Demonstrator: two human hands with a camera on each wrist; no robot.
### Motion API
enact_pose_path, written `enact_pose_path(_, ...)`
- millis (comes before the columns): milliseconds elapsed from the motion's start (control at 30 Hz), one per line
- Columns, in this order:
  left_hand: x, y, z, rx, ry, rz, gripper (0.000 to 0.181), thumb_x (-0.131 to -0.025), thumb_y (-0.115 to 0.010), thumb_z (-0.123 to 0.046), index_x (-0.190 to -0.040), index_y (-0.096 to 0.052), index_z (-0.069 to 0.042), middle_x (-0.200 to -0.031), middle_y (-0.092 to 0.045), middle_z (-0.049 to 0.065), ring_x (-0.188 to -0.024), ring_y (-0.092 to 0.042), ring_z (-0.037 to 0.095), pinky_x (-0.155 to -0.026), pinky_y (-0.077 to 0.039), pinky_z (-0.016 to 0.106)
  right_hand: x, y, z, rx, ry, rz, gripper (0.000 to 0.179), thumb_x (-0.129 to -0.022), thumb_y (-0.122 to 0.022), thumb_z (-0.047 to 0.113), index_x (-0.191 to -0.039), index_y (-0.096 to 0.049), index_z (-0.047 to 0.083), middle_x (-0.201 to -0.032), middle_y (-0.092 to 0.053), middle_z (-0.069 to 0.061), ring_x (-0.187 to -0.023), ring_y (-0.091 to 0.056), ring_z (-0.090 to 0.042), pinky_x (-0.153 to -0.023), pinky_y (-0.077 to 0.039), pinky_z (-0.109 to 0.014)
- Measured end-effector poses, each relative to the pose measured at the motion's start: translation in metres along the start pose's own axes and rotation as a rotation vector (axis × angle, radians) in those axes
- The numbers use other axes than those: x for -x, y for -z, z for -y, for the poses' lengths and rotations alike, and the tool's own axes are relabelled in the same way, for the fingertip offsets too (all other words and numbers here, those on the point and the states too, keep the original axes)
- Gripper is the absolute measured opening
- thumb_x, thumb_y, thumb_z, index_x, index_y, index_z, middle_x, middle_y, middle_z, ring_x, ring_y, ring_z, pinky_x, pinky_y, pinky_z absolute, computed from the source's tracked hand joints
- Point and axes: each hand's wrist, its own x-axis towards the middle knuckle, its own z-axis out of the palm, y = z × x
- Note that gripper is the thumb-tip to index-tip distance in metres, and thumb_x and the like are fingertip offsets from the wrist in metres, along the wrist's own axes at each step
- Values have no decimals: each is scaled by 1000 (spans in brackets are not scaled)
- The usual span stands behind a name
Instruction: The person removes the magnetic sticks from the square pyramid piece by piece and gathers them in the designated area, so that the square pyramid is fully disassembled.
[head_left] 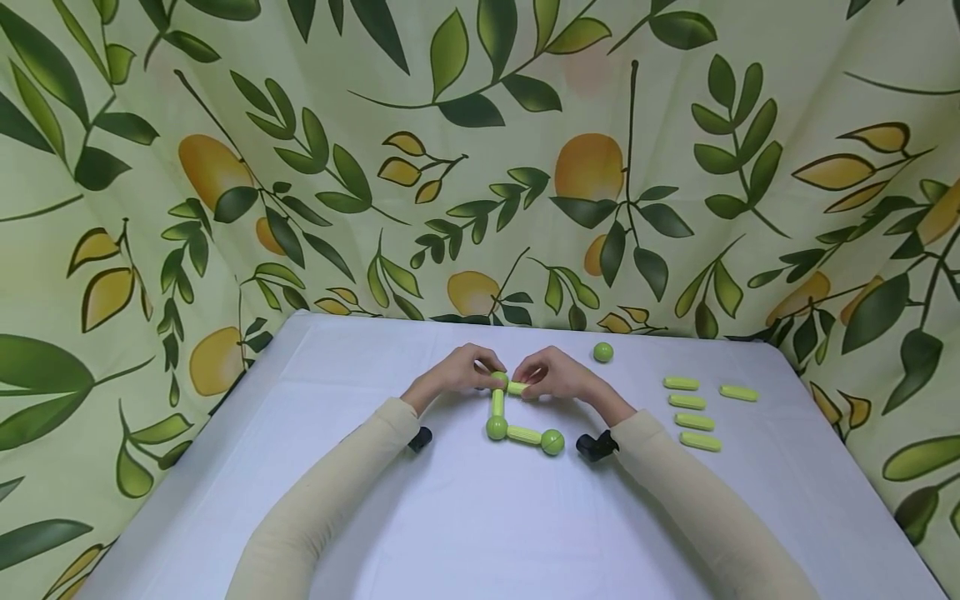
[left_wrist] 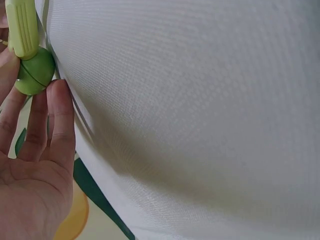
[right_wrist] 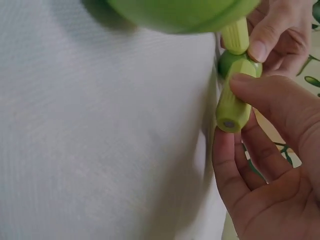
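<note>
My left hand (head_left: 467,367) pinches a green ball (left_wrist: 36,72) at the far end of a joined chain of rods and balls. Between the thumb and fingers of my right hand (head_left: 557,372) is a light green ribbed rod (right_wrist: 234,102), its inner end against that ball and a grey spot on its outer end. From the held ball a second rod (head_left: 498,403) runs toward me to a corner ball (head_left: 497,427). Another rod (head_left: 524,435) leads right from there to an end ball (head_left: 552,442).
Right of my hands lie several loose green rods (head_left: 690,402), with one rod (head_left: 738,392) set apart. A single green ball (head_left: 603,352) sits near the back edge of the white-covered table (head_left: 360,533). A leaf-patterned curtain (head_left: 480,167) hangs behind.
</note>
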Motion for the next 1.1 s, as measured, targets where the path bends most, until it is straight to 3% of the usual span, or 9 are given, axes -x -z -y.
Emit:
enact_pose_path(333,0,-1,0,9,0,3,21,-91,-80,-13,-109,-75,-4,-104,-72,2,-99,-66,19,-78,-55,27,22,15,3,-24,8,-78,19,-86,-80,0,-105,-76,1,-102,-73,-7,-93,-69,-20,-84,-56,-32)
enact_pose_path(1100,2,-3,0,51,10,-1,21,-91,-79,-11,-110,-74,-2,-103,-70,3,-94,-66,17,-73,-56,27,96,54,-7,9,-22,-187,22,-88,-81,4,-109,-76,2,-106,-72,-9,-95,-67,-22,-85,-55,-28)
